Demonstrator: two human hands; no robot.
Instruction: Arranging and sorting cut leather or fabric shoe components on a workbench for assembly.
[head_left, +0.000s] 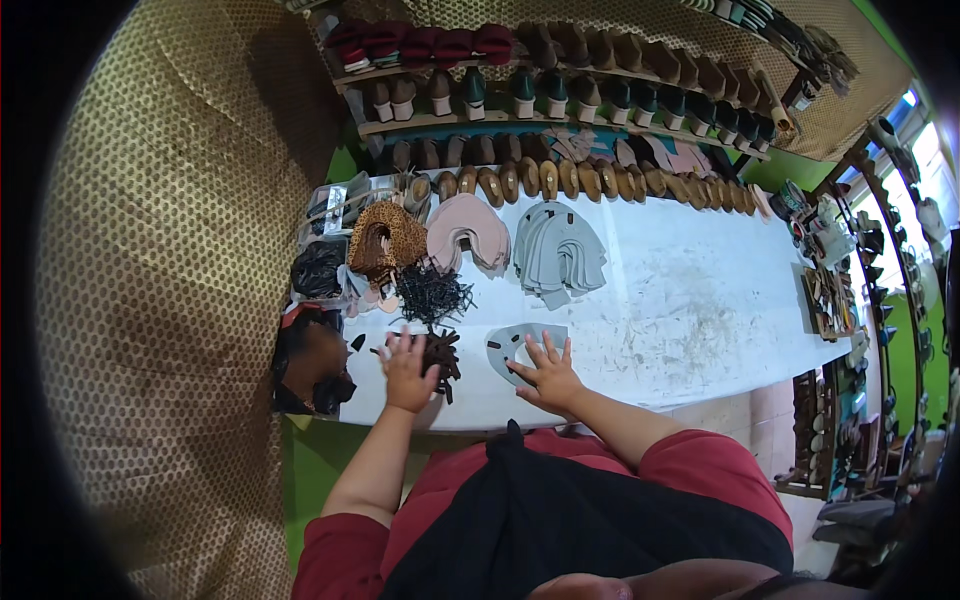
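A grey curved shoe-upper piece with small dark strips on it lies near the table's front edge. My right hand rests on its right side, fingers spread. To the left, my left hand is over the edge of a pile of short dark brown strips; its fingers are stretched apart and nothing shows in them. Just behind that pile sits a tangled heap of thin black strips. Farther back are stacked grey curved pieces, stacked pink curved pieces and leopard-print pieces.
Wooden shoe lasts line the back of the white table. Shelves above hold shoes and heels. Dark plastic bags crowd the left end. A small box of tools sits at the right end, near shoe racks.
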